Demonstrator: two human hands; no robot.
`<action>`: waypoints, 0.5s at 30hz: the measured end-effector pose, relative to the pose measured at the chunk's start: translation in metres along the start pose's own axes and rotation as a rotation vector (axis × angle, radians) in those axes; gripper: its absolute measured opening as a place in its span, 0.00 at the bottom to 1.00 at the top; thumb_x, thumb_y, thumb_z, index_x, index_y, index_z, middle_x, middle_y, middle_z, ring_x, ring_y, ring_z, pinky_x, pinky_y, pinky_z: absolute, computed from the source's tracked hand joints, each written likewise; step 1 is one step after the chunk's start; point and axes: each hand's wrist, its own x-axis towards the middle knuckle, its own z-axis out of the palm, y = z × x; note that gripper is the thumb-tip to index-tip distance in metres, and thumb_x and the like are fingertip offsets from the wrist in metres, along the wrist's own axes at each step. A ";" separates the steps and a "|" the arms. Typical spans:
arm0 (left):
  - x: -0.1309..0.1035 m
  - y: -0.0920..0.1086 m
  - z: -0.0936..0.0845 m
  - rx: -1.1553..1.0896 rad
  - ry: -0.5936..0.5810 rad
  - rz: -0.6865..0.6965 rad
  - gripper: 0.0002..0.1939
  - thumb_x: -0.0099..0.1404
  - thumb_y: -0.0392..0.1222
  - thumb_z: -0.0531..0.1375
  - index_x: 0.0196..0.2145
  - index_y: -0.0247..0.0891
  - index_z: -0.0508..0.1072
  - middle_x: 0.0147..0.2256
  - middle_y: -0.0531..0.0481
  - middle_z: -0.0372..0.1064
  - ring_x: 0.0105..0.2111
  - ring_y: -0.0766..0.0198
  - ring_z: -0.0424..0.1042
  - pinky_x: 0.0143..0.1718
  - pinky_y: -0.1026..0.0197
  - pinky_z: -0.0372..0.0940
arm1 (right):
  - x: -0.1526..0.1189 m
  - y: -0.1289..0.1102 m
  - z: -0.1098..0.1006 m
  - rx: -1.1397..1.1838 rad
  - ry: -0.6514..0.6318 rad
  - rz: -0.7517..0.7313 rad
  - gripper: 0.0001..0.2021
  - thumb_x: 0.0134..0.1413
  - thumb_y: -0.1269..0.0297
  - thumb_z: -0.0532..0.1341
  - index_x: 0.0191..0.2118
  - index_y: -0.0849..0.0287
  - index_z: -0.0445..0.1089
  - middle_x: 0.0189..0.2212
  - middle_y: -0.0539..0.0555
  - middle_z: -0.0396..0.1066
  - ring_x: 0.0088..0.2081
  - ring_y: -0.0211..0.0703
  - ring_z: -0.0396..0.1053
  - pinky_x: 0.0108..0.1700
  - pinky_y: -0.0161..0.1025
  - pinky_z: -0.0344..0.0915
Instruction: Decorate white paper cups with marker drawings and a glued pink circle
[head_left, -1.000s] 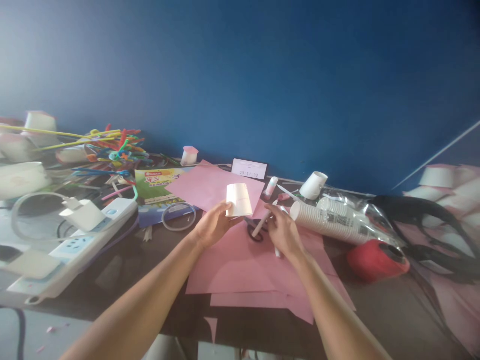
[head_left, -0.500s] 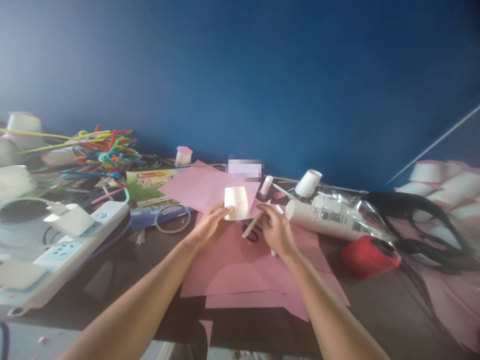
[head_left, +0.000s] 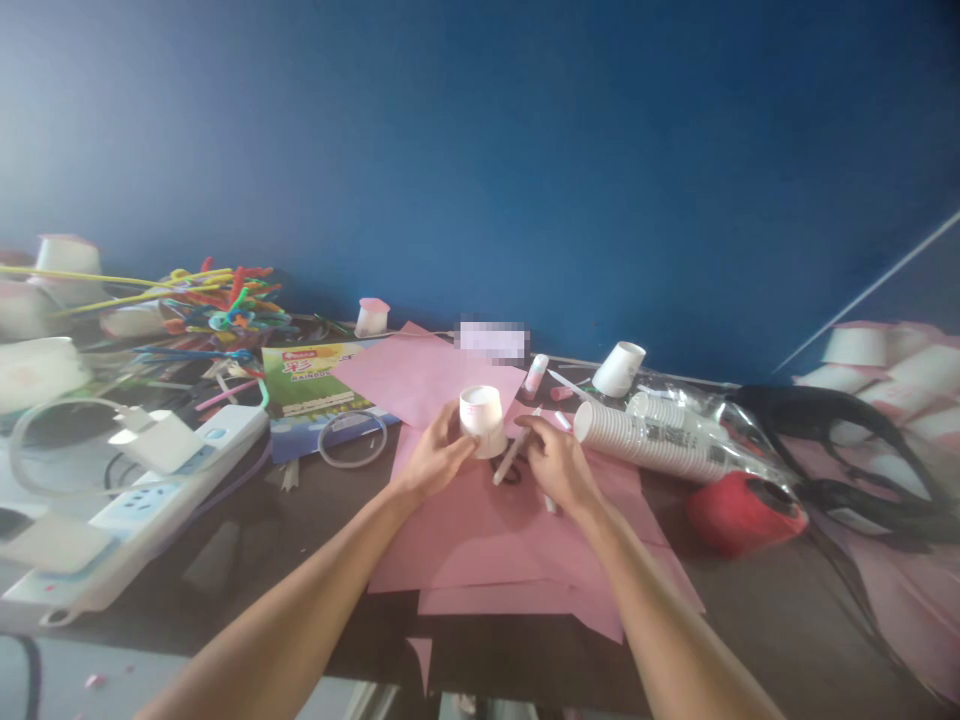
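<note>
My left hand (head_left: 437,452) grips a small white paper cup (head_left: 484,425), thumb on its near side. The cup is upside down and tilted so its recessed base shows. My right hand (head_left: 559,458), just to the right, is closed on a slim white pen-like stick (head_left: 511,458) that slants down to the left; its exact kind is unclear. Beneath both hands lie overlapping pink paper sheets (head_left: 450,545). Black loops, probably scissor handles (head_left: 511,476), show partly behind the stick. A small white end of something pokes out below my right hand.
At right lie a stack of paper cups (head_left: 645,440) in clear plastic, a red roll (head_left: 742,512) and a black strap. Behind are a glue stick (head_left: 535,376) and another cup (head_left: 619,369). At left are a power strip (head_left: 150,505), a craft-paper pack (head_left: 300,400) and pipe cleaners (head_left: 232,300).
My left hand has tipped the cup, so its base now faces me more. The stick in my right hand has shifted slightly down. The whole view has moved a little.
</note>
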 end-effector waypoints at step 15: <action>-0.011 0.013 0.005 0.209 0.448 0.275 0.08 0.59 0.38 0.58 0.38 0.42 0.68 0.37 0.50 0.64 0.37 0.64 0.65 0.40 0.62 0.60 | -0.001 -0.006 -0.009 0.023 0.192 -0.125 0.17 0.49 0.75 0.52 0.42 0.58 0.72 0.32 0.52 0.77 0.32 0.42 0.74 0.41 0.40 0.68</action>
